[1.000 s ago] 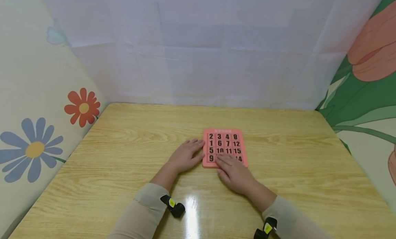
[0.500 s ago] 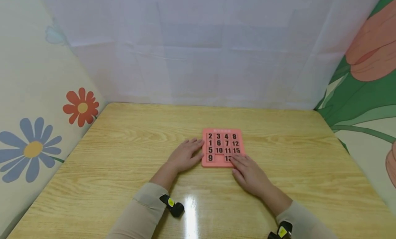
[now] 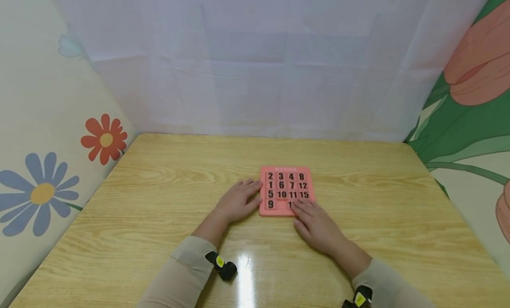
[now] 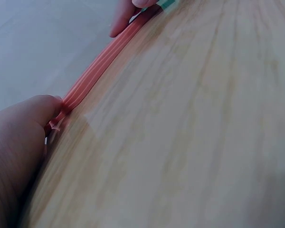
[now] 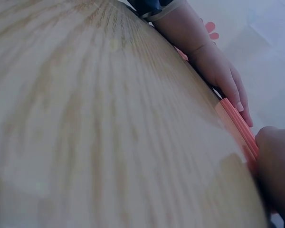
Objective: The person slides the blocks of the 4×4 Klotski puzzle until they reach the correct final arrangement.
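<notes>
A pink number sliding puzzle [image 3: 287, 190] lies flat on the wooden table. Its bottom row shows the 9 tile [image 3: 271, 204] at the left, then a vacant slot. My left hand [image 3: 239, 201] lies along the puzzle's left side, fingers extended and fingertips right at the frame. In the left wrist view, the thumb of that hand [image 4: 19, 142] meets the pink edge. My right hand [image 3: 320, 225] reaches in from the lower right. Its extended fingertips rest on the bottom row, partly covering a tile beside the slot and hiding the corner. The right wrist view shows the puzzle's side [image 5: 240, 126] between both hands.
The wooden table [image 3: 159, 166] extends around the puzzle on all sides. A white cloth [image 3: 255, 69] hangs behind it. Flower-patterned panels [image 3: 40, 100] flank the left and right. Each sleeve cuff carries a small black camera [image 3: 227, 269].
The right hand first moved right along the bottom row, uncovering the vacant slot, then shifted slightly back left over the 13 tile. The left hand has stayed at the puzzle's left edge.
</notes>
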